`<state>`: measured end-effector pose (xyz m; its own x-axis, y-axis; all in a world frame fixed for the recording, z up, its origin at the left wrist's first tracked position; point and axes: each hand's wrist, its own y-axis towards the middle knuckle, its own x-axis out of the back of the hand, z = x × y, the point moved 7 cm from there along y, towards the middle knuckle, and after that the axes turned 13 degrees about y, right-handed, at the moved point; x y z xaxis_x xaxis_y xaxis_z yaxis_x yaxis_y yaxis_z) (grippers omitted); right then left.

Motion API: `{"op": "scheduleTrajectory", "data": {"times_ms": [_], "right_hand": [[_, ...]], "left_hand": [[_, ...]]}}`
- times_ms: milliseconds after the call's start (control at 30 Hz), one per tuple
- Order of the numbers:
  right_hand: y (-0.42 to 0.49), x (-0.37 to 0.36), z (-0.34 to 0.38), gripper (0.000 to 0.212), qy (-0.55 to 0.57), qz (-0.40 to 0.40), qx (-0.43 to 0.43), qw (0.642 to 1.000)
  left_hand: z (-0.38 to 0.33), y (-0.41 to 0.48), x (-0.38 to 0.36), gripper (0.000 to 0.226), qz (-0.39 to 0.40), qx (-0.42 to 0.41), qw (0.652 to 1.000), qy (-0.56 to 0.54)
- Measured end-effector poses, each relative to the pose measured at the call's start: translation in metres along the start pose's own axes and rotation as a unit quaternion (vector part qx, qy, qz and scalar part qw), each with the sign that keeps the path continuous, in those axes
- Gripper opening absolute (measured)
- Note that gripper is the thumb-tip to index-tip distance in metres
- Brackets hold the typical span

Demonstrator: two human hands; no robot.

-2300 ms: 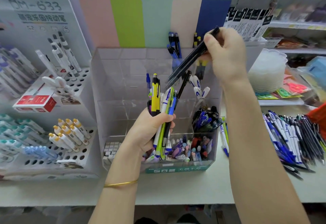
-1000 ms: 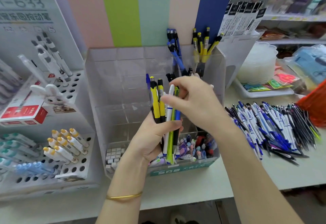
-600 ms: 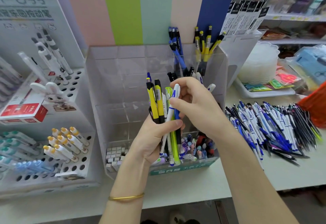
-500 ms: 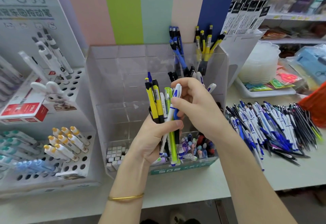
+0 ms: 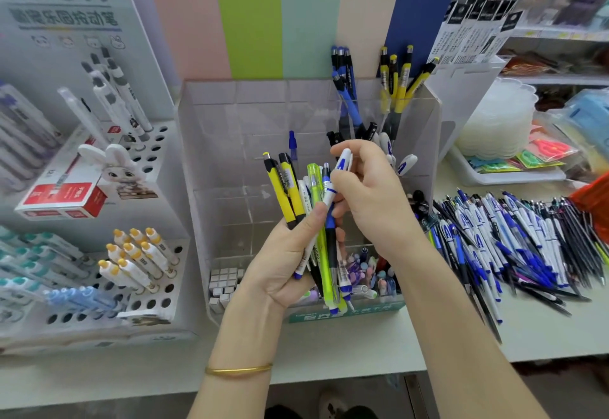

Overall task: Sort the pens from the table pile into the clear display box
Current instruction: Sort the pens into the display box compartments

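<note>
Gold bangle (image 5: 238,370): on the left wrist, at 6 o'clock.
Left hand (image 5: 283,263): curled round a pen bundle (image 5: 316,194), held upright before the box.
Right hand (image 5: 372,194): at 2 o'clock of the left, pinching a white-and-blue pen (image 5: 343,163) within the bundle.
Clear display box (image 5: 230,141): behind both hands.
Table pile (image 5: 514,237): at 3 o'clock of the box.
Rear compartments: blue pens (image 5: 346,88) and yellow pens (image 5: 398,82), at 1 o'clock.

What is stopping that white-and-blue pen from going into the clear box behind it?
Nothing visible blocks it. The right hand pinches the white-and-blue pen, which sits in the bundle gripped by the left hand, and the clear box stands open-topped right behind.
</note>
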<state>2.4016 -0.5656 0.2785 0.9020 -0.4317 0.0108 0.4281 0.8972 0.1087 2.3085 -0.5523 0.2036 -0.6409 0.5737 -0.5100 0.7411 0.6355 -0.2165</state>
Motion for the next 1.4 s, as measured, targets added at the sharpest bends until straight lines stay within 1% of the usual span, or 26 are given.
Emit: {"op": "scheduleTrajectory", "data": {"times_ms": [33, 100, 133, 200, 300, 467, 567, 633, 700, 767, 800, 900, 933, 1000, 1033, 1133, 1200, 1233, 1300, 1333, 1400], "right_hand": [[0.0, -0.002, 0.001, 0.026, 0.006, 0.002, -0.001, 1.0], [-0.001, -0.005, 0.003, 0.027, 0.012, 0.006, 0.002, 1.0], [-0.002, -0.006, 0.003, 0.027, 0.01, 0.007, 0.006, 1.0], [-0.003, -0.009, 0.003, 0.029, 0.006, 0.008, 0.007, 1.0], [-0.004, -0.012, 0.0, 0.031, 0.013, 0.016, -0.003, 1.0], [0.002, -0.013, -0.001, 0.033, -0.052, 0.045, 0.02, 0.997], [0.003, -0.014, -0.005, 0.034, -0.053, 0.062, 0.014, 0.997], [0.004, -0.013, -0.007, 0.036, -0.059, 0.069, 0.007, 0.996], [0.006, -0.013, -0.007, 0.038, -0.074, 0.076, 0.001, 0.994], [0.008, -0.013, -0.004, 0.045, -0.116, 0.076, 0.013, 0.99], [0.01, -0.013, 0.001, 0.046, -0.145, 0.066, 0.032, 0.987], [0.02, -0.022, 0.019, 0.036, -0.231, 0.049, 0.078, 0.969], [0.026, -0.027, 0.021, 0.041, -0.271, 0.06, 0.084, 0.957], [0.036, -0.037, 0.02, 0.059, -0.335, 0.098, 0.067, 0.935], [0.039, -0.041, 0.02, 0.06, -0.344, 0.115, 0.057, 0.93], [0.043, -0.044, 0.02, 0.048, -0.325, 0.157, 0.045, 0.931], [0.045, -0.041, 0.024, 0.038, -0.286, 0.155, 0.059, 0.944], [0.046, -0.037, 0.026, 0.035, -0.251, 0.142, 0.064, 0.955], [0.051, -0.024, 0.032, 0.035, -0.152, 0.087, 0.074, 0.982], [0.054, -0.013, 0.037, 0.038, -0.102, 0.041, 0.086, 0.99], [0.061, 0.015, 0.052, 0.041, -0.035, -0.056, 0.127, 0.99]], "left_hand": [[0.0, -0.001, 0.001, 0.068, -0.009, 0.006, 1.0, -0.012], [0.001, -0.003, 0.003, 0.052, -0.035, 0.02, 0.999, -0.035], [0.001, -0.004, 0.003, 0.044, -0.041, 0.025, 0.998, -0.045], [0.0, -0.005, 0.002, 0.036, -0.039, 0.026, 0.997, -0.058], [-0.002, -0.008, 0.004, 0.034, -0.033, 0.019, 0.997, -0.06], [-0.006, -0.015, 0.003, 0.036, -0.037, -0.002, 0.999, -0.032], [-0.011, -0.017, 0.002, 0.037, -0.034, -0.014, 0.999, -0.011], [-0.012, -0.017, 0.001, 0.032, -0.035, -0.013, 0.999, 0.002], [-0.012, -0.015, 0.001, 0.021, -0.038, -0.003, 0.999, 0.008], [-0.012, -0.013, 0.002, 0.012, -0.052, 0.005, 0.998, 0.02], [-0.013, -0.013, 0.002, 0.012, -0.063, 0.005, 0.997, 0.035], [-0.015, -0.011, 0.001, 0.011, -0.086, -0.002, 0.992, 0.098], [-0.015, -0.011, 0.001, 0.011, -0.09, -0.006, 0.989, 0.115], [-0.016, -0.01, 0.0, 0.014, -0.093, -0.013, 0.985, 0.142], [-0.016, -0.009, -0.001, 0.016, -0.092, -0.014, 0.984, 0.152], [-0.014, -0.007, -0.005, 0.019, -0.08, -0.002, 0.985, 0.155], [-0.016, -0.005, -0.009, 0.019, -0.069, 0.004, 0.986, 0.151], [-0.017, -0.003, -0.012, 0.018, -0.064, 0.003, 0.985, 0.158], [-0.022, 0.001, -0.015, 0.013, -0.056, -0.006, 0.982, 0.181], [-0.024, 0.001, -0.017, 0.013, -0.053, -0.011, 0.98, 0.19], [-0.023, 0.003, -0.019, 0.013, -0.044, -0.016, 0.977, 0.206]]}}
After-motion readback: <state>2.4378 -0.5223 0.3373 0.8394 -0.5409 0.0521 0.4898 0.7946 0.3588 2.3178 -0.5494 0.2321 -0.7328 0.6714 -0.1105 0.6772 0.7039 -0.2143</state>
